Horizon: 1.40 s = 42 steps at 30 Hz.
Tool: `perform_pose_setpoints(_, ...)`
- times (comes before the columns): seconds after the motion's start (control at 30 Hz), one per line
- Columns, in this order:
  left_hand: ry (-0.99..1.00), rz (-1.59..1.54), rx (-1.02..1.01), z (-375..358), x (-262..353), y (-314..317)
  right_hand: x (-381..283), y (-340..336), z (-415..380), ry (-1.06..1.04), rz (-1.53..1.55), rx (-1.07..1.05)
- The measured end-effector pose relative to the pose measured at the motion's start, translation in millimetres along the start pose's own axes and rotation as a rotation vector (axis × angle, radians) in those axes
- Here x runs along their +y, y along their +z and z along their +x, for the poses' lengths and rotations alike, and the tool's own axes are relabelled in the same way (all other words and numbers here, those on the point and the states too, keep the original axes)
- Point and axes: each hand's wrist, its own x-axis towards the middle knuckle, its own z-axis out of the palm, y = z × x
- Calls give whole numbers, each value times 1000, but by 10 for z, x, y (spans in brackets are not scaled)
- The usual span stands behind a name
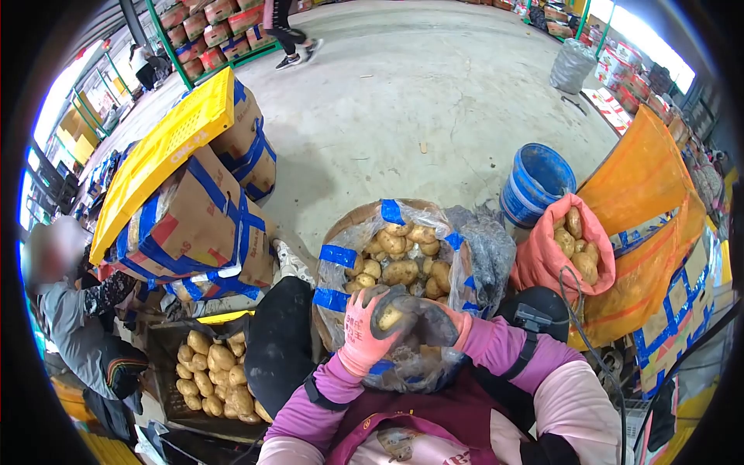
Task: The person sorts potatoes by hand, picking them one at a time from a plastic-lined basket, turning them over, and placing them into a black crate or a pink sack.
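Observation:
Both hands wear pink gloves with dark grey coating and meet above an open box point(319, 273) lined with clear plastic and blue tape. My left hand point(369, 329) is closed around a potato point(390, 316), whose pale yellow side shows between the fingers. My right hand point(443, 322) presses in from the other side with its dark fingers curled against the same potato; its fingertips are partly hidden. Beneath and beyond my hands, several loose potatoes point(400, 272) lie in the box.
A pink sack point(535, 260) of potatoes and a blue bucket point(535, 186) stand right. At left are a crate point(167, 349) of potatoes, taped cartons point(190, 217) under a yellow plastic crate point(167, 155), and a seated person point(74, 310). Another person's legs point(287, 35) show far off.

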Motion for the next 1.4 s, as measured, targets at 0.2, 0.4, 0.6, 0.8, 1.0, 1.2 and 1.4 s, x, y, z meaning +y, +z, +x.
perform_pose_setpoints(0.2, -80, -574, 128, 30, -280, 61, -201, 272, -27, 24, -48, 43)
perform_pose_setpoints(0.4, -494, -1157, -58, 152, 25, -73, -449, 757, -200, -282, -609, 128)
perform_pose_setpoints(0.6, -562, -950, -76, 232, 120, -129, -285, 345, -95, -473, -602, 78)
perform_pose_setpoints(0.8, 15, -109, -1, 162, 70, -184, -228, 114, -136, -154, -147, 23)
perform_pose_setpoints(1.0, -206, -623, -72, 249, 101, -157, -409, 562, -147, -390, -620, 72)
perform_pose_setpoints(1.2, -386, -1036, -57, 234, 33, -268, -325, 500, -96, -381, -625, 68)
perform_pose_setpoints(1.4, -553, -1007, 190, 201, -176, -240, -381, 701, -137, -394, -589, 60)
